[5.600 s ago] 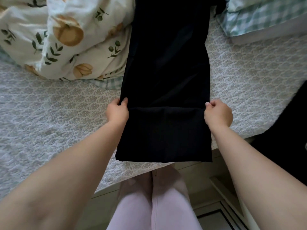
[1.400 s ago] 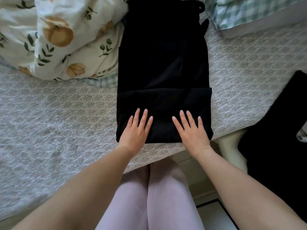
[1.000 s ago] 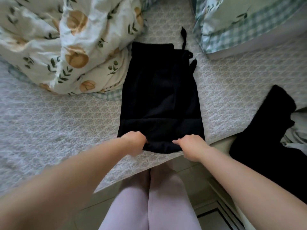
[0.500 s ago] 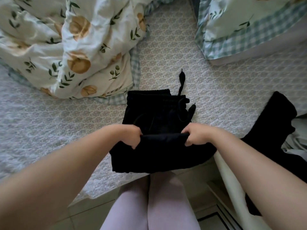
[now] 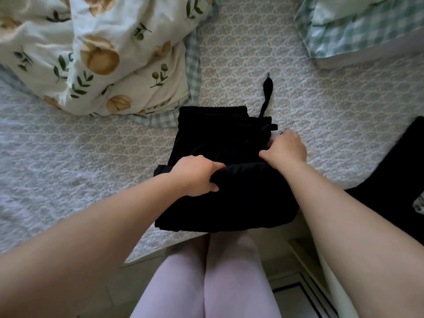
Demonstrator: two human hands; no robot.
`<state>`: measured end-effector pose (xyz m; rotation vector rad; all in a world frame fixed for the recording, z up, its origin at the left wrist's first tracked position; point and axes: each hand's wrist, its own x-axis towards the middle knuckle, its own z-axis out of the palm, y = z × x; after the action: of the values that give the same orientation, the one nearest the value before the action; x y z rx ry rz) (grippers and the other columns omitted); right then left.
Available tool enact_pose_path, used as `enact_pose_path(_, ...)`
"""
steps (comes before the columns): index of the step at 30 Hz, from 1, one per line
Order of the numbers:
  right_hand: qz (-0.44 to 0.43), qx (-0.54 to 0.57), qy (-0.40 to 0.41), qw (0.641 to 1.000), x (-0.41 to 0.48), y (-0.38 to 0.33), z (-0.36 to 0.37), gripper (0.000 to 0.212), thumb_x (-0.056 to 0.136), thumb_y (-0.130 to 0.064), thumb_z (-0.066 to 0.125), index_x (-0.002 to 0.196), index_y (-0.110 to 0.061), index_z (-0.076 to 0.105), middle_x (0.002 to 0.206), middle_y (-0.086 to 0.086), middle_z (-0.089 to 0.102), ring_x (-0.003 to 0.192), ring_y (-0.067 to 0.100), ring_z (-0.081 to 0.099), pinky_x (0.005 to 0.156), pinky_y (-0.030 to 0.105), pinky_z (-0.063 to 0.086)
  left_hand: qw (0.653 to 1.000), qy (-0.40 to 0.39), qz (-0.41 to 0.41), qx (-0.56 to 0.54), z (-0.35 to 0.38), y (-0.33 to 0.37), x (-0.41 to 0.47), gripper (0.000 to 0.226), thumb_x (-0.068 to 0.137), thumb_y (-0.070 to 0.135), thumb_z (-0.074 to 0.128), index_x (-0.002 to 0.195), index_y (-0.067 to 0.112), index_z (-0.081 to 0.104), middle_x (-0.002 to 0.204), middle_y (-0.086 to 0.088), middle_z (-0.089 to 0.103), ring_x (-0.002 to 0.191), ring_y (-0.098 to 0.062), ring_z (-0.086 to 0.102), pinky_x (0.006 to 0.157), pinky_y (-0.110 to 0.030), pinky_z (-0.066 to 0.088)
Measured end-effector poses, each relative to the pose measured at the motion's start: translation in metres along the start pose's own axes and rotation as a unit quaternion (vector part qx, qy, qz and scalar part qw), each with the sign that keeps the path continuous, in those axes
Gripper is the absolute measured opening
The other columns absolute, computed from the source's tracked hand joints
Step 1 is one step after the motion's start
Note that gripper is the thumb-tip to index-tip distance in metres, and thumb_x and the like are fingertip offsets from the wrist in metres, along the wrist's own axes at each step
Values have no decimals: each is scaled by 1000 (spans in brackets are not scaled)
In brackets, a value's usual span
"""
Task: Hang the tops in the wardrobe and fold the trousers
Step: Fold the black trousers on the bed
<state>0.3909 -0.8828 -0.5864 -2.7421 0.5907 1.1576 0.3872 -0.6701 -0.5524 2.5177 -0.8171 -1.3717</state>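
On the bed (image 5: 91,157), left fingers (image 5: 203,167) clutch the trousers' (image 5: 229,203) fold, right fingers (image 5: 289,137) their waistband.

The bed (image 5: 321,125) wears a pale quilted coverlet with a small repeating pattern. The black trousers (image 5: 218,138) lie part-folded at its near edge, their drawstring (image 5: 267,92) trailing onto the coverlet beyond the waistband. A bunched floral duvet (image 5: 103,53) lies beyond the trousers to the left, its checked edge just beside the waistband. A green-checked pillow (image 5: 358,31) sits well beyond them to the right. Another dark garment (image 5: 394,180) lies right of the trousers, at the bed's edge.
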Motion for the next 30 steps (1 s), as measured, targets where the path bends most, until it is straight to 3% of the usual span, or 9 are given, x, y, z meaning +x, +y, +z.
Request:
enact_pose_path(3,-3,-9,51,999,1,-6,-7,29,86,-26,47,104,-9,64,114,13,58,111,32,50,86,36,38,999,27,16,33,3,-2,2,47,88,44,58,133,41,43,114,5,62,103,-23,60,72,-33,48)
enact_pose_path(6,-4,229,17,973,-5,-13,-21,22,86,-22,42,79,-6,57,88,11,66,94,32,57,69,31,36,987,112,26,113,12,5,-2,39,93,43,51,131,35,47,112,7,57,100,-22,61,66,-30,40)
enact_pose_path(8,-56,309,7,949,-12,-23,-29,21,86,-19,41,76,-7,55,80,6,68,92,28,60,71,31,42,973,197,41,112,21,10,-8,30,90,37,59,118,28,58,99,3,60,87,-23,64,63,-29,34)
enact_pose_path(11,-187,224,25,956,-29,-43,-34,26,90,-21,46,105,-18,66,108,5,68,105,25,58,88,31,44,951,287,52,100,32,11,-14,25,65,28,83,85,21,69,69,2,56,58,-20,61,52,-27,39)
enact_pose_path(14,-299,76,38,950,-36,-53,-27,30,90,-25,46,112,-31,65,116,-3,66,109,24,59,88,32,45,940,328,45,86,41,11,-15,24,64,26,83,81,20,68,66,3,55,56,-20,59,52,-29,42)
enact_pose_path(18,-90,201,118,968,-3,-35,-32,27,89,-20,47,106,-24,67,111,5,67,104,28,59,75,27,41,942,330,30,61,41,8,-11,22,66,26,83,82,20,68,69,3,57,60,-19,61,55,-30,44)
enact_pose_path(22,83,280,91,952,38,-23,-30,24,91,-23,48,103,-15,67,100,4,64,97,26,58,71,24,36,936,343,50,55,41,4,-3,12,73,26,73,83,21,69,70,5,58,60,-18,61,56,-30,43)
enact_pose_path(27,120,265,41,956,66,-33,-30,43,83,-45,63,106,-8,61,106,7,62,101,29,60,69,30,39,940,331,63,51,39,0,3,26,80,34,46,84,24,69,70,7,57,61,-16,59,56,-29,45)
enact_pose_path(30,121,243,51,961,75,-30,-34,28,85,-37,64,97,-13,60,102,8,63,89,29,61,67,30,41,946,317,57,43,38,-2,3,26,81,35,46,85,24,69,70,8,57,62,-15,60,56,-29,43)
